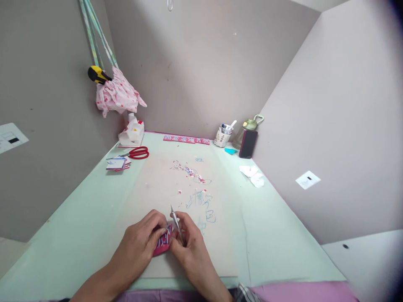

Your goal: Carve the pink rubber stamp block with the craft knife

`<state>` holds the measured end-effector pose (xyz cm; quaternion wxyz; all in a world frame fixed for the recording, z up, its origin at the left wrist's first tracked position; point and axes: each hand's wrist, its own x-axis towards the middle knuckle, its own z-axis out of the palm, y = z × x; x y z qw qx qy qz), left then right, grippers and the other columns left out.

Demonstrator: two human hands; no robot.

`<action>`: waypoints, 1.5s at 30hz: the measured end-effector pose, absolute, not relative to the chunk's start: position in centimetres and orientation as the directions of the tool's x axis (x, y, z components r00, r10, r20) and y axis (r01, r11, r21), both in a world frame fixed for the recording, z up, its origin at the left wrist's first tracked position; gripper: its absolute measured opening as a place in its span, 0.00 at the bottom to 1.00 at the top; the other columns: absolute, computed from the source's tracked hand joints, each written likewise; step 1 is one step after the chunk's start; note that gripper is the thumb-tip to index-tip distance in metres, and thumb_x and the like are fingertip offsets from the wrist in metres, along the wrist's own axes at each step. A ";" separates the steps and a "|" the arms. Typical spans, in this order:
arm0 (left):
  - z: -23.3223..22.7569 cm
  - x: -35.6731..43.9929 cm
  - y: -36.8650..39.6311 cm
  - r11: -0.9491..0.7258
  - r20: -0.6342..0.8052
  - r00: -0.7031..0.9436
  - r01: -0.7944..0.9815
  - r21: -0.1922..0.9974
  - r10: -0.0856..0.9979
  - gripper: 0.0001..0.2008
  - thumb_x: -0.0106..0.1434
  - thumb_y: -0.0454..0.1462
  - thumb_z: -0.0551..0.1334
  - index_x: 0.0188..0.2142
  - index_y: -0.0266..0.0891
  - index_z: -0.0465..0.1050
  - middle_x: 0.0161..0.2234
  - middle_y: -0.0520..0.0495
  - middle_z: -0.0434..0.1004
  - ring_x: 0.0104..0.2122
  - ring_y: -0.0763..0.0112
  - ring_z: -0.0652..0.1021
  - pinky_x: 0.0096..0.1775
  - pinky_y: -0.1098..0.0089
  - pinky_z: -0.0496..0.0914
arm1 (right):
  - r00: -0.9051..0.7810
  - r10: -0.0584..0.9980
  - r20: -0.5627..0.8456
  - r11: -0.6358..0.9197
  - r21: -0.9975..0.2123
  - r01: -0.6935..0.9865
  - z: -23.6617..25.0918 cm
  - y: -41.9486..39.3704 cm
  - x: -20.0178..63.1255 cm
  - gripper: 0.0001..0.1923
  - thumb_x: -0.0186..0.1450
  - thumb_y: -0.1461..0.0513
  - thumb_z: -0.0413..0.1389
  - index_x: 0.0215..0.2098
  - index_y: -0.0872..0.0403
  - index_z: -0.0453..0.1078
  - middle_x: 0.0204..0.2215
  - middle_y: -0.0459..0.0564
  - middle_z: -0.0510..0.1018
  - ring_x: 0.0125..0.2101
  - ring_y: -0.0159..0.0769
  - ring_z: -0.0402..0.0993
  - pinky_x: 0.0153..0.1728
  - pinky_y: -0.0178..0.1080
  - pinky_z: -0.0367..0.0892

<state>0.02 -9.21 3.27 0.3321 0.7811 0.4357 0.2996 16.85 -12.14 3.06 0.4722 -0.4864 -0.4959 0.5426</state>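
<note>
My left hand [143,237] is closed on a small pinkish-red card [161,251] that has white and dark blue marks on it. The fingers cover part of the card. A silver craft knife [175,221] rests in my right hand [192,247], its blade tip pointing up and away from me. Fingertips of the right hand also sit at the card's right edge; whether they pinch it I cannot tell. Both hands are over a beige board [145,201] near the table's front.
Red and white paper scraps [190,171] lie on the board, beside blue pen writing. Red-handled scissors [138,152] and stacked cards [116,163] are at left. A red strip [185,139], a pen cup [223,136], a bottle [241,136], a phone [248,144] and crumpled tissue [252,175] stand or lie farther back.
</note>
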 end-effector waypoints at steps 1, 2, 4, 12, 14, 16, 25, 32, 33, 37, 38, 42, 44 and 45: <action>3.4 0.1 -9.2 -0.394 0.178 0.432 0.485 0.781 0.884 0.10 0.74 0.37 0.52 0.35 0.45 0.67 0.35 0.54 0.73 0.34 0.68 0.76 0.39 0.68 0.68 | -0.078 0.995 -0.059 -0.063 -0.997 -0.043 3.1 -12.1 16.8 0.20 0.61 0.64 0.60 0.52 0.52 0.68 0.31 0.42 0.69 0.29 0.31 0.62 0.32 0.34 0.62; 3.4 0.2 -9.2 -0.386 0.181 0.418 0.483 0.786 0.890 0.10 0.73 0.37 0.53 0.34 0.45 0.67 0.34 0.54 0.73 0.33 0.68 0.77 0.38 0.68 0.69 | -0.079 0.995 -0.061 -0.066 -0.996 -0.056 3.0 -12.1 16.8 0.21 0.60 0.64 0.60 0.52 0.52 0.68 0.31 0.42 0.68 0.29 0.31 0.61 0.32 0.34 0.61; 3.5 0.2 -8.9 -0.355 0.185 0.369 0.470 0.808 0.911 0.09 0.71 0.38 0.56 0.32 0.45 0.68 0.32 0.54 0.74 0.31 0.68 0.77 0.37 0.68 0.70 | -0.084 0.994 -0.067 -0.074 -0.995 -0.073 3.0 -12.2 16.8 0.21 0.60 0.63 0.60 0.52 0.52 0.68 0.30 0.41 0.67 0.29 0.31 0.61 0.31 0.34 0.60; 5.1 -3.4 -6.0 -0.191 0.224 -0.027 0.429 0.883 0.974 0.11 0.71 0.48 0.56 0.39 0.45 0.66 0.43 0.49 0.77 0.34 0.66 0.84 0.38 0.65 0.79 | -0.070 0.993 -0.096 -0.106 -0.981 -0.161 2.6 -12.3 16.9 0.21 0.57 0.62 0.61 0.49 0.53 0.68 0.29 0.41 0.65 0.29 0.31 0.59 0.30 0.34 0.56; 6.0 -3.5 -5.0 -0.202 0.281 -0.131 0.429 0.881 0.951 0.11 0.71 0.49 0.57 0.41 0.45 0.67 0.40 0.50 0.79 0.37 0.64 0.85 0.41 0.63 0.79 | -0.063 0.994 -0.092 -0.103 -0.975 -0.199 2.6 -12.1 17.0 0.21 0.57 0.62 0.62 0.49 0.54 0.68 0.28 0.40 0.66 0.29 0.31 0.59 0.31 0.34 0.56; 6.6 -2.5 -3.7 -0.267 0.355 -0.138 0.429 0.863 0.925 0.10 0.72 0.48 0.56 0.42 0.45 0.67 0.38 0.50 0.80 0.37 0.63 0.84 0.45 0.61 0.79 | -0.058 0.994 -0.088 -0.100 -0.968 -0.232 2.7 -12.0 17.1 0.22 0.57 0.62 0.62 0.50 0.54 0.68 0.27 0.40 0.67 0.28 0.30 0.59 0.31 0.34 0.56; 3.9 -0.5 -5.6 -0.399 0.254 0.347 0.456 0.795 0.903 0.19 0.70 0.44 0.60 0.60 0.50 0.70 0.62 0.46 0.73 0.62 0.57 0.74 0.62 0.51 0.69 | -0.030 0.998 -0.061 -0.067 -0.954 -0.292 3.0 -12.0 17.4 0.20 0.60 0.60 0.65 0.50 0.53 0.69 0.27 0.40 0.68 0.27 0.29 0.60 0.30 0.34 0.57; 0.8 -2.2 -10.8 -0.466 0.288 0.370 0.627 0.625 0.883 0.19 0.66 0.40 0.66 0.56 0.50 0.69 0.53 0.46 0.77 0.55 0.52 0.77 0.55 0.53 0.74 | -0.075 0.997 0.028 0.020 -0.994 -0.107 2.6 -12.4 17.8 0.14 0.69 0.57 0.59 0.51 0.52 0.70 0.32 0.43 0.71 0.27 0.30 0.63 0.28 0.33 0.61; 0.5 -2.4 -10.7 -0.480 0.298 0.379 0.635 0.605 0.876 0.18 0.67 0.40 0.65 0.56 0.50 0.69 0.54 0.46 0.77 0.55 0.52 0.76 0.56 0.52 0.74 | -0.074 0.995 0.066 0.065 -0.998 -0.017 2.6 -12.6 18.2 0.11 0.72 0.57 0.56 0.51 0.51 0.71 0.33 0.45 0.72 0.28 0.31 0.65 0.29 0.33 0.62; -0.9 -3.2 -10.4 -0.504 0.319 0.390 0.656 0.562 0.864 0.25 0.67 0.45 0.66 0.61 0.52 0.65 0.60 0.44 0.70 0.61 0.50 0.71 0.59 0.49 0.70 | -0.058 0.942 0.329 0.320 -0.836 0.446 2.3 -13.8 20.2 0.13 0.77 0.64 0.48 0.53 0.50 0.72 0.36 0.48 0.74 0.33 0.35 0.71 0.32 0.35 0.66; -1.2 -3.2 -10.4 -0.492 0.320 0.374 0.663 0.563 0.870 0.26 0.67 0.46 0.66 0.62 0.52 0.64 0.61 0.44 0.68 0.62 0.49 0.70 0.60 0.49 0.70 | -0.093 0.911 0.402 0.384 -0.743 0.548 2.2 -14.2 20.8 0.15 0.76 0.66 0.47 0.56 0.50 0.70 0.36 0.48 0.75 0.33 0.36 0.72 0.33 0.36 0.66; -1.7 -2.8 -10.7 -0.457 0.309 0.337 0.665 0.591 0.889 0.21 0.69 0.46 0.64 0.60 0.52 0.66 0.59 0.44 0.68 0.62 0.49 0.69 0.61 0.47 0.68 | -0.271 0.826 0.494 0.515 -0.468 0.718 2.2 -15.7 22.1 0.18 0.76 0.69 0.47 0.61 0.52 0.65 0.31 0.47 0.74 0.29 0.37 0.70 0.30 0.38 0.65; -1.4 -2.6 -10.7 -0.468 0.311 0.349 0.651 0.598 0.884 0.19 0.70 0.45 0.63 0.58 0.52 0.67 0.56 0.44 0.70 0.61 0.49 0.69 0.61 0.46 0.67 | -0.297 0.834 0.465 0.512 -0.453 0.730 2.4 -16.1 22.3 0.17 0.75 0.70 0.46 0.59 0.53 0.66 0.32 0.48 0.74 0.29 0.37 0.71 0.30 0.37 0.66; -1.2 -2.5 -10.7 -0.477 0.312 0.362 0.643 0.599 0.879 0.18 0.70 0.45 0.63 0.58 0.51 0.68 0.56 0.45 0.71 0.61 0.49 0.69 0.60 0.46 0.67 | -0.305 0.842 0.445 0.506 -0.453 0.734 2.5 -16.3 22.3 0.17 0.75 0.70 0.46 0.58 0.53 0.66 0.34 0.50 0.75 0.30 0.38 0.72 0.31 0.38 0.67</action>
